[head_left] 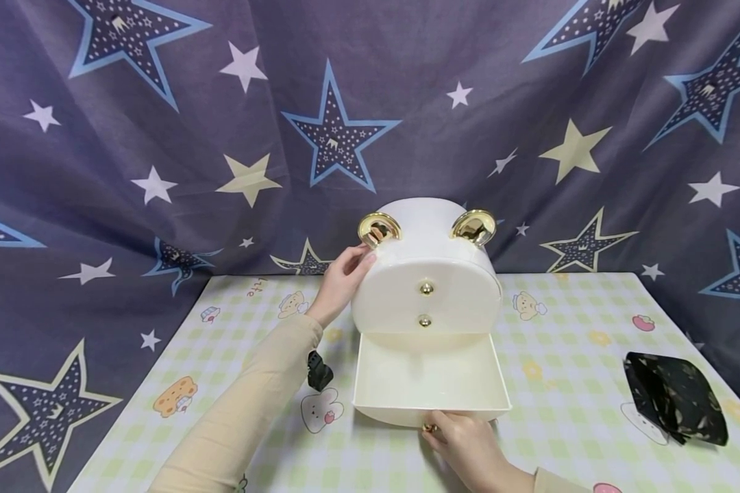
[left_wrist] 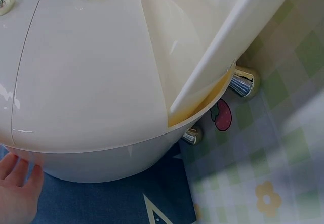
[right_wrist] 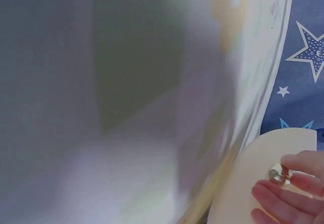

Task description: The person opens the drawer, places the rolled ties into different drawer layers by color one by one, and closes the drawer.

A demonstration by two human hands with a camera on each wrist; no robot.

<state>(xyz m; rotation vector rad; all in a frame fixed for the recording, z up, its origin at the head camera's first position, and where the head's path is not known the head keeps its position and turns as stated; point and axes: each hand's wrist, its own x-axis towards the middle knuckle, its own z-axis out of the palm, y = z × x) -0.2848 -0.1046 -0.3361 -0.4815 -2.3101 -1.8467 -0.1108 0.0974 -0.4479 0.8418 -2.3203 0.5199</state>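
A white rounded storage box (head_left: 424,294) with two gold ears stands on the table. Its bottom drawer (head_left: 432,373) is pulled out, and the inside shows bare. My left hand (head_left: 344,274) rests on the box's left side below the gold ear; in the left wrist view the fingers (left_wrist: 19,176) lie fairly straight against the wall. With thumb and fingers my right hand (head_left: 465,441) pinches the gold knob (right_wrist: 278,174) on the drawer's front. Two more gold knobs sit on the closed front above.
A black patterned pouch (head_left: 678,397) lies at the table's right side. A small black object (head_left: 318,371) is beside the left forearm. The checked tablecloth (head_left: 567,356) covers the table, and a star-printed curtain (head_left: 407,157) hangs behind.
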